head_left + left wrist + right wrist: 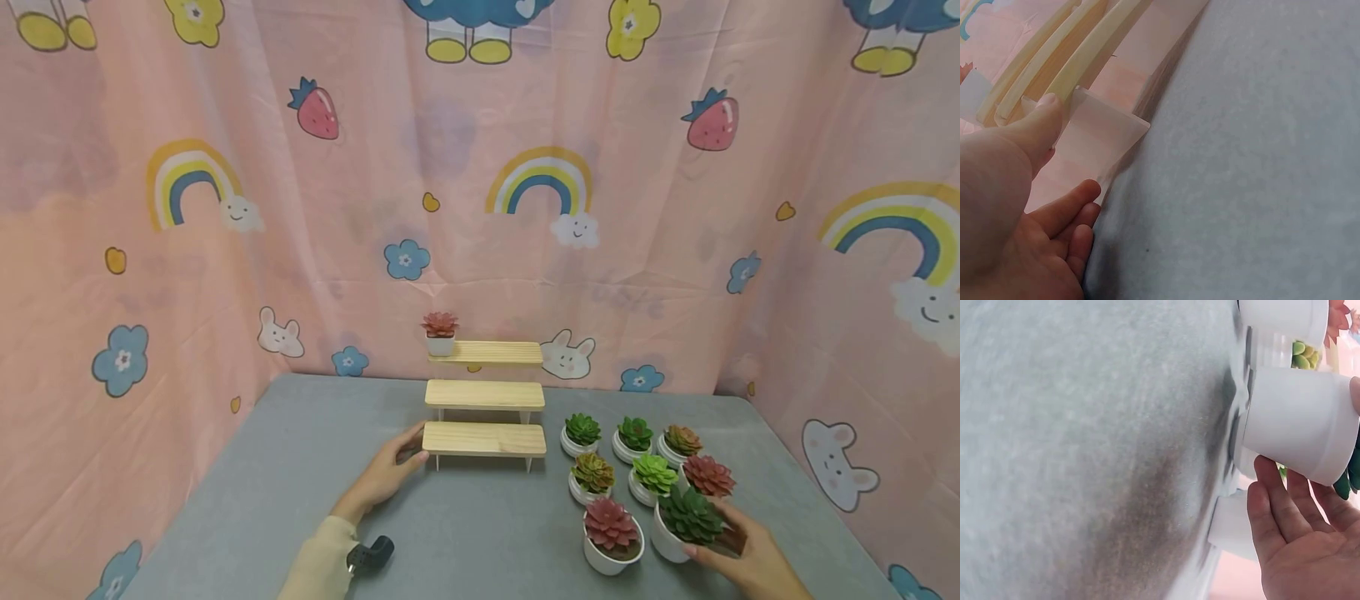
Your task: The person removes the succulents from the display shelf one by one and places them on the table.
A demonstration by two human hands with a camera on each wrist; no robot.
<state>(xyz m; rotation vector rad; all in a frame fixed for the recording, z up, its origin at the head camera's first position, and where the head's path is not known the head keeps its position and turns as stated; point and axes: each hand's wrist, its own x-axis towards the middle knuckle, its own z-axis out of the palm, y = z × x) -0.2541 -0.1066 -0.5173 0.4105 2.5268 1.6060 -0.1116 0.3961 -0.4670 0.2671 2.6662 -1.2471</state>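
A three-tier wooden shelf stand (484, 438) with pale legs stands near the back of the table. My left hand (388, 468) holds the left end of its lowest board, thumb at the front edge. In the left wrist view that thumb lies against the board (1085, 56), while the lower fingers curl loosely beside the pale leg (1100, 128). At the right, my right hand (750, 554) grips the white pot of a dark green succulent (690, 515), thumb in front and fingers round the far side. The right wrist view shows that white pot (1300, 419) close to the tabletop.
A red succulent in a square white pot (439, 333) sits at the top board's left end. Several potted succulents stand close together at the right, including a red one (611, 533) left of my right hand. Patterned pink cloth (480, 283) hangs behind the grey table (480, 533).
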